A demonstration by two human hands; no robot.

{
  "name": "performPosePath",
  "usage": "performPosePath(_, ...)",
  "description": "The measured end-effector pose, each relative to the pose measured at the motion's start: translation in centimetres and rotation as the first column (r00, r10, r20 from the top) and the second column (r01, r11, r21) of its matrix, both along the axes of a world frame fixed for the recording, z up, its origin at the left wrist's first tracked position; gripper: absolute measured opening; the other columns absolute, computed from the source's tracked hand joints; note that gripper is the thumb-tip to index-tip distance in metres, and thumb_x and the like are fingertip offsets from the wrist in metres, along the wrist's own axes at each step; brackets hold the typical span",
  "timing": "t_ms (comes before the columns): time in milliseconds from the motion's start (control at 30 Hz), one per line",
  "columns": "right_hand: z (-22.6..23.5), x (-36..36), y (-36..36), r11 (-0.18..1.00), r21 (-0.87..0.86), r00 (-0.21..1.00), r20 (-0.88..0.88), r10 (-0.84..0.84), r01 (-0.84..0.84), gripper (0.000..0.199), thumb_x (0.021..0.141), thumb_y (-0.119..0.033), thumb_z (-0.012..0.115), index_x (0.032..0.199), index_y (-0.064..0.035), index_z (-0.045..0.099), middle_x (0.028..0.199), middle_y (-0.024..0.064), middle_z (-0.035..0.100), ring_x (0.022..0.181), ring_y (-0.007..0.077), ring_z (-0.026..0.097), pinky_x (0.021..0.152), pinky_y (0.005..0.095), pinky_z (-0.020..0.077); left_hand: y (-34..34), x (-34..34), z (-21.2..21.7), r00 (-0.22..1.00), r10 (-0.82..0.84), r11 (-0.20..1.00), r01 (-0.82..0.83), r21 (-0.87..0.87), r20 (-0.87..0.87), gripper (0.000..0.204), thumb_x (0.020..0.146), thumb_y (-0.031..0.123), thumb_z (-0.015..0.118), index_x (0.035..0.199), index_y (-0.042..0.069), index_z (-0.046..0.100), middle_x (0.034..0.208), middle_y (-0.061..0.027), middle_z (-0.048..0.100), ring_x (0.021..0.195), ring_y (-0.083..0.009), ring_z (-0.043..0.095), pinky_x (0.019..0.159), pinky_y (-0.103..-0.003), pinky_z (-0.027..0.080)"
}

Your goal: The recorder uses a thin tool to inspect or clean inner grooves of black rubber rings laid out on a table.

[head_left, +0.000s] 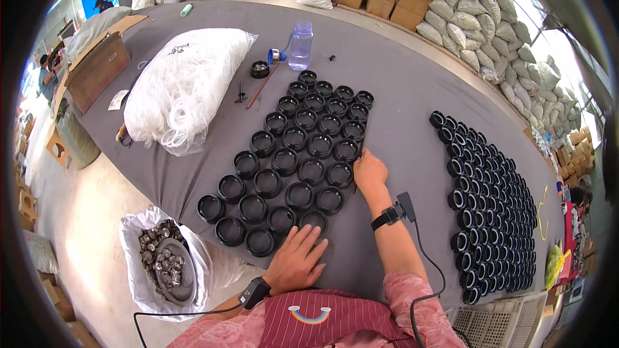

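Note:
Several black round rings, like jar collars, sit in close rows on the grey cloth-covered table; one black ring (pixel 284 162) is near the middle of the group. My left hand (pixel 298 259) lies at the near edge of the group with its fingers stretched out. Its fingertips touch the nearest black ring (pixel 314 221) and partly cover it. My right hand (pixel 371 173) is closed at the group's right side, around a thin dark strip (pixel 366 130) that runs along the outer rings. Most of its grip is hidden.
A second block of black rings (pixel 493 209) covers the table's right side. At the back left are a plastic bag of white rings (pixel 187 80), a purple bottle (pixel 301 45) and a brown stick (pixel 263 87). A lined basin of metal parts (pixel 173 270) stands below the left edge.

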State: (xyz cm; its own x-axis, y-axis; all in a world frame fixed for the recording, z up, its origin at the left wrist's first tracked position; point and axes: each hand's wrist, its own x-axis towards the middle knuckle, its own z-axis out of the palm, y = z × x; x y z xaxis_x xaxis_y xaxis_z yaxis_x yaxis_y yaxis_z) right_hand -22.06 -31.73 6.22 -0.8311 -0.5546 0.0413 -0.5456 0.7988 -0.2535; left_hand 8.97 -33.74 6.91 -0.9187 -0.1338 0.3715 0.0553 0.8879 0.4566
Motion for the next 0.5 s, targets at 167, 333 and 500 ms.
performPosePath(167,-0.6,-1.5,0.1,0.992,-0.097,0.996,-0.037,-0.086,0.082,0.038,0.093,-0.024,0.055,0.126,-0.0057,0.061,0.105,0.022,0.071,0.099,0.0397,0.068,0.088,0.0493,0.0534,0.0,0.2,0.0,1.0,0.007,1.0,-0.008,-0.012,-0.009,0.057,0.076,0.026,0.077,0.127,0.005,0.062,0.141,-0.0241,0.049,0.132,-0.0425,0.045,0.109,-0.059,0.035)
performPosePath(333,-0.6,-5.4,-1.6,0.992,-0.056,0.992,-0.049,-0.116,0.113,0.035,0.093,-0.023,0.053,0.123,-0.007,0.062,0.104,0.0213,0.071,0.101,0.0391,0.068,0.088,0.049,0.0532,0.0,0.2,-0.4,1.0,-0.003,1.0,0.002,-0.013,-0.025,0.057,0.075,0.028,0.077,0.126,0.006,0.063,0.14,-0.024,0.05,0.131,-0.0427,0.046,0.108,-0.06,0.037)
performPosePath(500,-0.4,-7.0,-3.1,0.999,0.021,0.997,-0.071,-0.03,0.031,0.029,0.093,-0.021,0.052,0.115,-0.006,0.064,0.103,0.0216,0.071,0.099,0.0395,0.068,0.086,0.0496,0.0536,-0.1,0.1,-0.8,0.999,-0.005,1.0,0.004,-0.014,-0.041,0.056,0.076,0.029,0.077,0.126,0.006,0.063,0.141,-0.0237,0.05,0.132,-0.0428,0.046,0.109,-0.059,0.036)
